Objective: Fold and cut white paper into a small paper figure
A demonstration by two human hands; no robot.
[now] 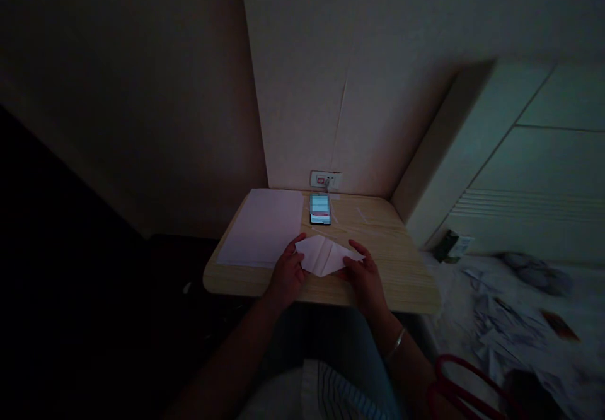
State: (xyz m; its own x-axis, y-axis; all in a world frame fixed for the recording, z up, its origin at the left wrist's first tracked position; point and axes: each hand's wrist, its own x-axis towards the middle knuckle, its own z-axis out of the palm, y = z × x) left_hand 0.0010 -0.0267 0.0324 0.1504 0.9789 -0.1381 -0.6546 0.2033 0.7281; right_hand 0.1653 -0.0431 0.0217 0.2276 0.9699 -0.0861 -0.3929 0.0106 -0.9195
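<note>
A folded sheet of white paper (322,255) is stretched between my two hands, just above the near part of the small wooden table. It has a pointed, diamond-like outline with creases down its middle. My left hand (289,271) pinches its left end between thumb and fingers. On the opposite end, my right hand (363,270) grips the right tip, thumb on top. Beyond the paper lies a phone (320,209) with its screen lit. Flat white sheets (265,224) lie to the left of my left hand.
The table (401,281) stands against the wall under a socket (326,180) with a plug in it. Thin paper strips (362,215) lie near the phone. To the right is a bed (454,287) strewn with papers. Blurred red handles (466,388) show at the lower right.
</note>
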